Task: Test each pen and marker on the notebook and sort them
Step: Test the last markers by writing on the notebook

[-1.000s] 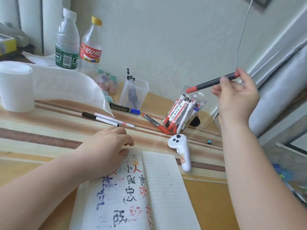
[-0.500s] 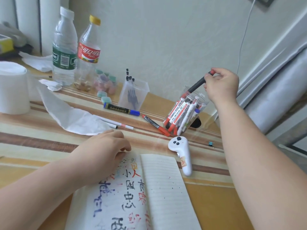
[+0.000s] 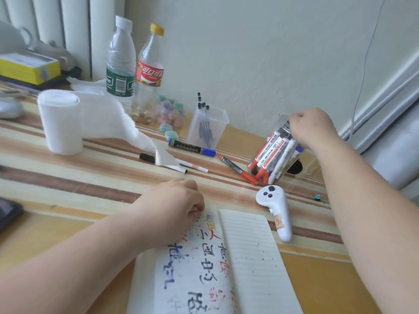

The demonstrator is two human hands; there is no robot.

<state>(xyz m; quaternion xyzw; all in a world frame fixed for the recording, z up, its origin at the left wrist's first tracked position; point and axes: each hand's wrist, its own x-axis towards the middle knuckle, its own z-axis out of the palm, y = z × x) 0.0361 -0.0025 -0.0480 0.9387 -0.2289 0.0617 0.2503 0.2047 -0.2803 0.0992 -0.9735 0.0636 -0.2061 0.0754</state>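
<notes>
A water bottle [image 3: 120, 62] and cola bottle [image 3: 149, 73] stand at the wall [image 3: 249, 53] near a tissue roll [image 3: 60, 123]; a white controller [image 3: 277, 209] lies on the bench [image 3: 68, 177].

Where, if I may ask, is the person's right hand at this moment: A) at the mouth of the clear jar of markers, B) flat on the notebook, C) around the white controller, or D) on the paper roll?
A: the right hand is at the top of the clear jar, pinching a dark marker there, while the left hand rests on the notebook.
</notes>
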